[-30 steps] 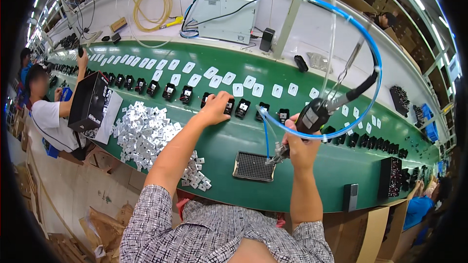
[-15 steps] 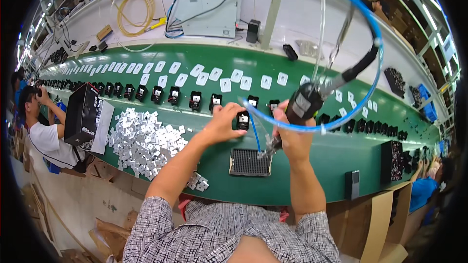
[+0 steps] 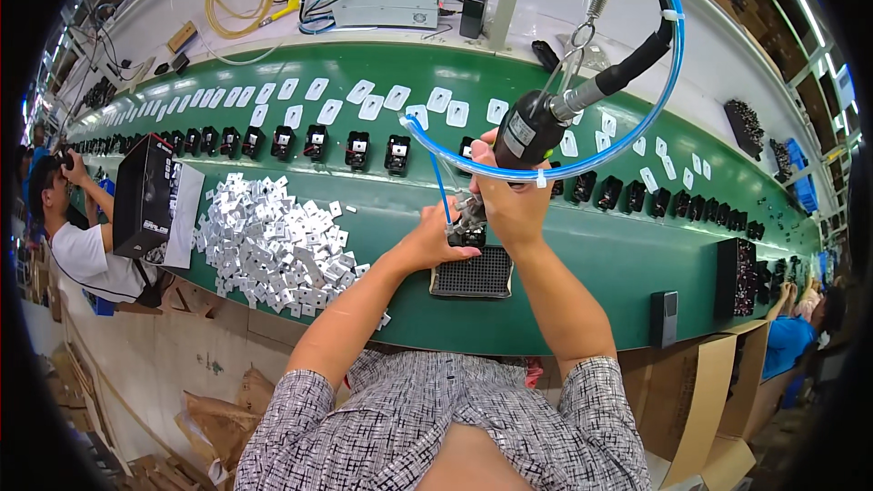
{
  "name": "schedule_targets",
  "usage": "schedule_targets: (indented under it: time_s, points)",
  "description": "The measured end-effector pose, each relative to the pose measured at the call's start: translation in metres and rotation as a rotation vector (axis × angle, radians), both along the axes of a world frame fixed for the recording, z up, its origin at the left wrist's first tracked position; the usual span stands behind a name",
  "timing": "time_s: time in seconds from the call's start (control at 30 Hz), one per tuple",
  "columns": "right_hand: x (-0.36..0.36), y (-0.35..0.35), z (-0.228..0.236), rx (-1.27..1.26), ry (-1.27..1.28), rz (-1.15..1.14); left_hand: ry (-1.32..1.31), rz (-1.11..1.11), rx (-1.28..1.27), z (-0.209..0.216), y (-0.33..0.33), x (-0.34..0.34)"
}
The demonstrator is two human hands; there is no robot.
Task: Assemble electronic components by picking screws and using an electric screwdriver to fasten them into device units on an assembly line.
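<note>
My right hand (image 3: 514, 205) is wrapped around a black power screwdriver (image 3: 523, 135), which hangs from a spring and has a blue air tube looping around it. The screwdriver's metal nose (image 3: 469, 211) points down onto a small black plastic housing (image 3: 468, 238). Closed around that housing from its left side is my left hand (image 3: 429, 241). Just on the near side of it lies a black grid tray (image 3: 473, 275), partly covered by my fingers. Whether the bit touches a screw is hidden.
Black housings (image 3: 396, 154) stand in a long row across the green bench (image 3: 364, 195), with white plates (image 3: 396, 97) scattered behind them. A heap of small white metal pieces (image 3: 264, 245) lies at left, beside a black carton (image 3: 145, 195). People work at both ends.
My left hand has brought the black housing nearer to me, up to the grid tray's far edge. The screwdriver in my right hand has moved left, its nose now over the housing.
</note>
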State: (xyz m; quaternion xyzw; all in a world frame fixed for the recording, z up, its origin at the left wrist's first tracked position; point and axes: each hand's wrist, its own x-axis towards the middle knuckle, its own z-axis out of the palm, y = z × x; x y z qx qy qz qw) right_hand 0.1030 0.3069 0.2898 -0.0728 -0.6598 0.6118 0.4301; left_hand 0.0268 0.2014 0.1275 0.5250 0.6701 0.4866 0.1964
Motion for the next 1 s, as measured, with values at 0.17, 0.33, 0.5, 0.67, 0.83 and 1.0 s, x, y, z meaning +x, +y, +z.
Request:
schedule_targets:
  time_s: [0.17,0.33,0.5,0.67,0.83,1.0]
  points:
    - [-0.001,0.0,-0.005,-0.01,-0.002,-0.015,-0.128,0.049,-0.095,-0.013,0.0,0.001]
    - [0.0,0.0,-0.006,0.055,-0.043,-0.025,-0.056,0.021,-0.099,-0.016,0.001,-0.001]
    - [-0.004,0.002,0.005,0.012,-0.036,0.0,-0.005,0.056,-0.107,0.0,0.002,0.004]
    - [0.011,-0.009,0.072,-0.065,0.005,0.016,0.061,-0.035,0.018,0.011,-0.002,0.0]
    - [0.012,0.0,0.044,0.071,-0.035,-0.01,0.063,-0.009,-0.008,0.01,-0.003,0.003]
    - [0.015,0.0,0.02,0.043,-0.077,-0.013,0.074,-0.008,0.072,0.008,-0.002,0.003]
